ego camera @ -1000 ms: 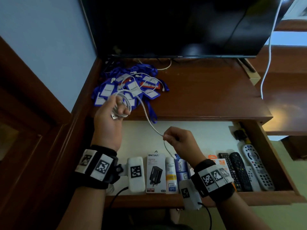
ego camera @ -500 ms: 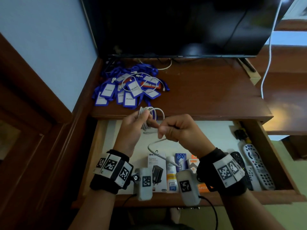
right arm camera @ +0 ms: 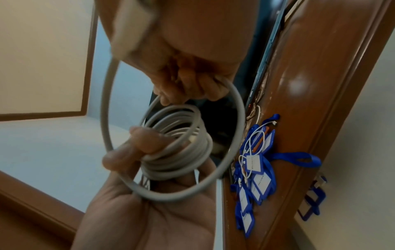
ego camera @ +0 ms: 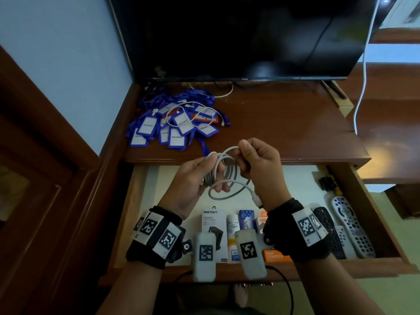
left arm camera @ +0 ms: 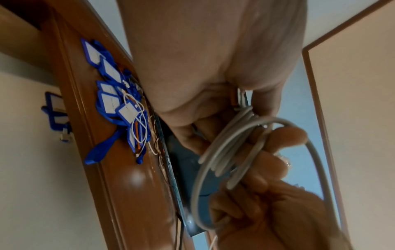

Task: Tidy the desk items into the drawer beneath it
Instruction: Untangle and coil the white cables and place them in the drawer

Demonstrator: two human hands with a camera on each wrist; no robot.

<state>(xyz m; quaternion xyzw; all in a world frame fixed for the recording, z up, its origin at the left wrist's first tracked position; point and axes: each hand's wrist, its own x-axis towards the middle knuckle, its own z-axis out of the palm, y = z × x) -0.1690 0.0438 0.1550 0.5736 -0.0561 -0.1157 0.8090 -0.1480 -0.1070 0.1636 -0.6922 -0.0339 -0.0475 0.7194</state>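
Note:
A white charging cable point(ego camera: 227, 172) is wound into a coil above the open drawer point(ego camera: 370, 212). My left hand point(ego camera: 204, 173) grips one side of the coil point(left arm camera: 233, 143), thumb on top. My right hand point(ego camera: 250, 160) pinches the outermost loop point(right arm camera: 177, 152) at its top, and the plug end hangs by that wrist. On the desk top point(ego camera: 284, 128) behind lies a pile of blue badge holders with lanyards point(ego camera: 172, 128), with a second thin white cable point(ego camera: 193, 105) draped over it. The pile also shows in both wrist views point(left arm camera: 113, 101) point(right arm camera: 256, 177).
The drawer holds a white charger box point(ego camera: 213, 221), small bottles and packets, an orange box point(ego camera: 275, 255) and several remotes point(ego camera: 350, 226) at its right end. A dark TV point(ego camera: 238, 37) stands at the desk's back. A white cord point(ego camera: 363, 64) hangs at right. A wall bounds the left.
My left hand came back from over the badge pile to above the drawer. The long trailing cable has been gathered into the coil, and my right hand now holds the last loop against it.

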